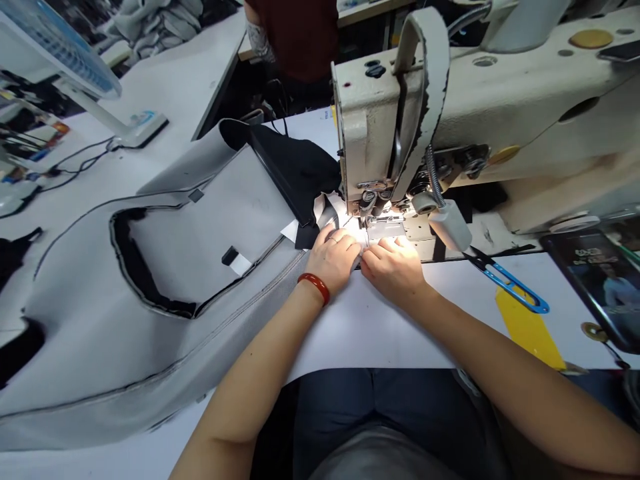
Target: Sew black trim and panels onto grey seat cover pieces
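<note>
A large grey fabric piece (100, 320) with black trim lies across the white table on my left, and its edge runs up to the needle area of a cream sewing machine (500, 113). My left hand (334, 257), with a red bracelet on the wrist, rests curled on that edge just left of the presser foot (373, 212). My right hand (395, 263) sits beside it with fingers bent, pinching the same edge in front of the lit needle plate. Black fabric (295, 167) is bunched behind the grey piece.
Blue-handled thread snips (510, 283) and a yellow card (530, 327) lie right of the machine. A phone (600, 283) with a lit screen is at the far right. A desk fan base (145, 127) and cables sit at the back left. Another person (295, 33) is behind the table.
</note>
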The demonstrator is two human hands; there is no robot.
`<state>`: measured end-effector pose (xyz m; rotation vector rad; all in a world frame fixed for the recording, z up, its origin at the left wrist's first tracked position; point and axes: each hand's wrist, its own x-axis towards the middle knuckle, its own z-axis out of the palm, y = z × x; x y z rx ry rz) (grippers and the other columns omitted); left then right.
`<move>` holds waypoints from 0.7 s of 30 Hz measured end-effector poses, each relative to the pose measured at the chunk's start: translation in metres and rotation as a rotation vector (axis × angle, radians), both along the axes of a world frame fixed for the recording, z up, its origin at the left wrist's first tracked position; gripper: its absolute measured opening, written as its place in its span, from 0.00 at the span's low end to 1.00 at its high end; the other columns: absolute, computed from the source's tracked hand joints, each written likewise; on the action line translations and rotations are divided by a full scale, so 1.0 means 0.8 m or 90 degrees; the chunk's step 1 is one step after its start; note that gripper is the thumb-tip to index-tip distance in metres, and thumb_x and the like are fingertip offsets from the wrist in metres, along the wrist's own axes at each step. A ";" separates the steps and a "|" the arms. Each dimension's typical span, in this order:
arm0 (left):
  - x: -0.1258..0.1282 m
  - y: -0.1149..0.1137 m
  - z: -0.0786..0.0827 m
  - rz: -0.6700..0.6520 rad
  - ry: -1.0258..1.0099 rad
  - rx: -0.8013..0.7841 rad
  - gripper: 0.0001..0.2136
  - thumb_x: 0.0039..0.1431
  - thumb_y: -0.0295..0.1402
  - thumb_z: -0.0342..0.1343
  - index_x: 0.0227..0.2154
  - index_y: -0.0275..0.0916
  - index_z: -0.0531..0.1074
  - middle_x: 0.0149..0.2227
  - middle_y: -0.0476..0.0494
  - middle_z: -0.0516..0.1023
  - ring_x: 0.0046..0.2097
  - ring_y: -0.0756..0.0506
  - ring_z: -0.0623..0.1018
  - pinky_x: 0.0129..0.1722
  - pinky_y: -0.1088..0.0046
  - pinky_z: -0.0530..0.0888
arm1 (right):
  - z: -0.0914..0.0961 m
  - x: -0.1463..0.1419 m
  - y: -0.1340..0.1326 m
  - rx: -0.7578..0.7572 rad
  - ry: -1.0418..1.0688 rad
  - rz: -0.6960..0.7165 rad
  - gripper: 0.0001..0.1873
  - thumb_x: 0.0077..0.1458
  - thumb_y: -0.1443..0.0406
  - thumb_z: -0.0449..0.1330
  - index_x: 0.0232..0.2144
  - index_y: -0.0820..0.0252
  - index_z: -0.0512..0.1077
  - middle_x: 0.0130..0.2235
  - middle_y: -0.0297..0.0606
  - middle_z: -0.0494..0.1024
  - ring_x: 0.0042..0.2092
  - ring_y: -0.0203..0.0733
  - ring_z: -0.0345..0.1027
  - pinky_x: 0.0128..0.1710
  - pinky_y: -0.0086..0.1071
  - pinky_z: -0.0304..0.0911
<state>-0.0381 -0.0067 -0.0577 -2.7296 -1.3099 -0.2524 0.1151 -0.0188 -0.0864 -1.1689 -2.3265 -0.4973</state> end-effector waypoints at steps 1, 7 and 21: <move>0.001 0.002 -0.001 0.003 -0.005 0.005 0.11 0.60 0.25 0.45 0.31 0.39 0.73 0.39 0.45 0.77 0.47 0.45 0.72 0.57 0.60 0.60 | -0.001 0.000 0.002 -0.004 -0.002 0.000 0.17 0.54 0.73 0.50 0.15 0.60 0.63 0.19 0.35 0.65 0.26 0.37 0.52 0.28 0.35 0.39; 0.007 0.018 -0.002 0.020 -0.003 0.023 0.11 0.62 0.26 0.46 0.30 0.37 0.73 0.35 0.45 0.78 0.47 0.44 0.72 0.56 0.59 0.61 | -0.002 -0.002 0.014 -0.007 -0.020 -0.007 0.20 0.59 0.71 0.47 0.17 0.59 0.65 0.20 0.36 0.67 0.27 0.37 0.54 0.28 0.35 0.40; -0.006 -0.012 -0.002 -0.007 0.069 0.016 0.15 0.63 0.26 0.42 0.47 0.31 0.69 0.52 0.37 0.71 0.59 0.41 0.64 0.59 0.57 0.59 | 0.041 -0.005 -0.017 -0.094 0.138 0.023 0.15 0.51 0.77 0.49 0.32 0.60 0.73 0.32 0.37 0.77 0.33 0.40 0.64 0.32 0.31 0.60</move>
